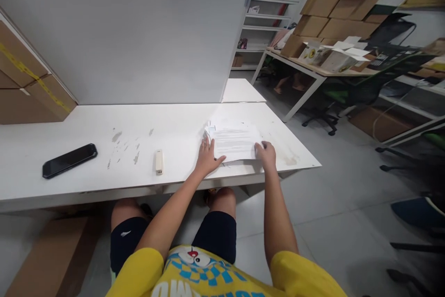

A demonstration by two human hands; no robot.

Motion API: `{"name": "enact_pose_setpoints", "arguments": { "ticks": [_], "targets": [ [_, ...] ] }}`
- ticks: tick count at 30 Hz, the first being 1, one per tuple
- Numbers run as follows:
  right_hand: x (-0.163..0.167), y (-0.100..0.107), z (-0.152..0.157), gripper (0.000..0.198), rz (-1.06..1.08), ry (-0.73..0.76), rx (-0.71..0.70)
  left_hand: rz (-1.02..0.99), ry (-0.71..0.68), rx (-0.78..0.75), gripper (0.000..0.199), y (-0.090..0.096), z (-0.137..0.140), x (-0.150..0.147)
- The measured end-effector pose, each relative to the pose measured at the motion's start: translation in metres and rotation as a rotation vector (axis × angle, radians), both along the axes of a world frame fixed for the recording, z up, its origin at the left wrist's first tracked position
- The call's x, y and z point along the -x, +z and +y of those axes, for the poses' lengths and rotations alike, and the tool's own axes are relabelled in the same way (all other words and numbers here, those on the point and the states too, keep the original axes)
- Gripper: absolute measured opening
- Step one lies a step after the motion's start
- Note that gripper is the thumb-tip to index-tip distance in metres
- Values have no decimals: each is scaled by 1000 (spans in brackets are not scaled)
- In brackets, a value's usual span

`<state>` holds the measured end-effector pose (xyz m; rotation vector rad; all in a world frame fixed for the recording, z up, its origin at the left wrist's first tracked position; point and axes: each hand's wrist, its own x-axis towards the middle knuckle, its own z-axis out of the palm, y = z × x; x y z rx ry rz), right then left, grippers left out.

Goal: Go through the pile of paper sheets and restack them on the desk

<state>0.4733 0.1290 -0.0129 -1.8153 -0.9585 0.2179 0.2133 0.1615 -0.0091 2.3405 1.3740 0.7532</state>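
A stack of printed paper sheets (236,142) lies on the white table (181,125), near its right end. My left hand (207,157) rests at the left edge of the sheets, thumb and fingers spread apart. At the lower right corner, my right hand (266,153) has its fingers bent and pinched on the paper's edge. The front edge of the top sheet looks slightly raised off the table. To the left of the papers stands a small cream-coloured stapler (159,162).
A black phone (70,161) lies at the table's left. Behind the table's middle leans a whiteboard (149,42), with cardboard boxes (31,79) beside it. Dark smudges mark the tabletop. Another table (295,60) with stacked boxes and an office chair (361,84) are at the right.
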Motion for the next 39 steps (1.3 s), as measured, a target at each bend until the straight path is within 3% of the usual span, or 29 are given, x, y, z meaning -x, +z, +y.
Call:
{"name": "enact_pose_setpoints", "arguments": {
  "ticks": [4,7,11,18,23,29,35,39],
  "targets": [
    [21,-23,-40,52,87,-87,-92,66,92,-160,70,2,-7,-1],
    [30,-28,-54,54,207,-87,-143,82,74,-214,64,5,-11,-1],
    [37,-16,-56,56,391,-116,-196,55,-39,-234,63,9,-17,1],
    [76,-5,-59,51,645,-176,-559,23,-335,-234,57,13,-23,6],
    [110,-9,-65,60,899,-130,-577,56,-469,-261,54,16,-24,8],
    [113,-16,-79,63,970,-199,-644,42,-385,-261,47,24,-25,11],
    [114,-5,-105,44,1122,131,-613,-147,-392,-169,51,29,-54,24],
    [130,-7,-114,42,1176,213,-564,-527,-109,104,62,14,-97,24]
  ]
}}
